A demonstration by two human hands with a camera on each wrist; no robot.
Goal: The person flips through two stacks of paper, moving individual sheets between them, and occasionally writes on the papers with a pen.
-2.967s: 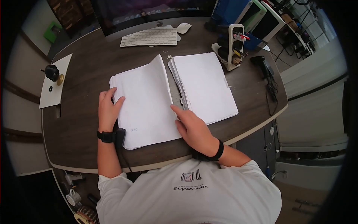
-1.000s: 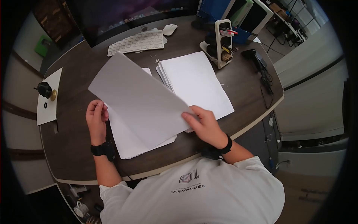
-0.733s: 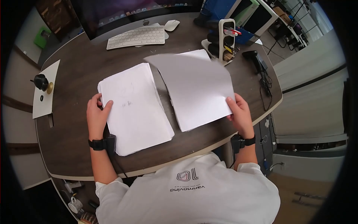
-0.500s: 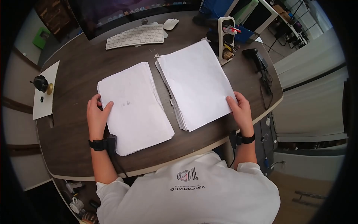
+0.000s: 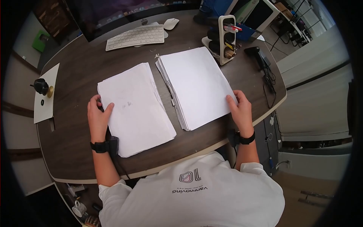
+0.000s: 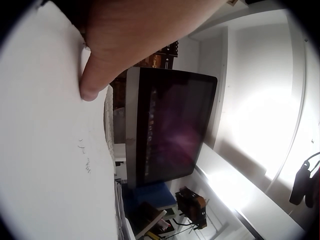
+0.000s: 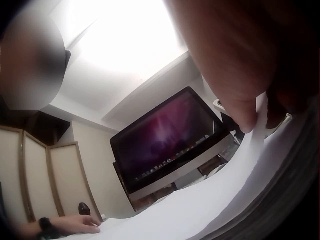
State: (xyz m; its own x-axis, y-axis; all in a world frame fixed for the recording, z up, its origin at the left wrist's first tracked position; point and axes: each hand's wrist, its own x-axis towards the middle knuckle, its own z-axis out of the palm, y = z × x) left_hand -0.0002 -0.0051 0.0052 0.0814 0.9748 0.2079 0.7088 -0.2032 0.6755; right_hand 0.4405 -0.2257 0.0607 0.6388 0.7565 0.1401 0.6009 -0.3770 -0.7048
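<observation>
Two stacks of white paper lie side by side on the dark desk. The left stack (image 5: 136, 113) bears faint pencil marks on its top sheet. My left hand (image 5: 99, 115) rests at its left edge, the thumb (image 6: 91, 90) on the top sheet and relaxed fingers along the side. The right stack (image 5: 193, 87) has a blank top sheet and uneven layers along its left side. My right hand (image 5: 241, 111) pinches the lower right edge of a top sheet (image 7: 250, 150), thumb above and fingers beneath; in the right wrist view that edge curves upward between them.
Behind the stacks are a white keyboard (image 5: 136, 39), a mouse (image 5: 171, 24) and a monitor (image 7: 165, 142). A white holder (image 5: 227, 41) with pens stands beyond the right stack. A black corded device (image 5: 261, 62) lies at the right; a dark figurine (image 5: 41, 86) sits at the left.
My right hand has carried a sheet from the left stack over to the right and laid it on the right stack. My left hand has returned to the left stack's edge.
</observation>
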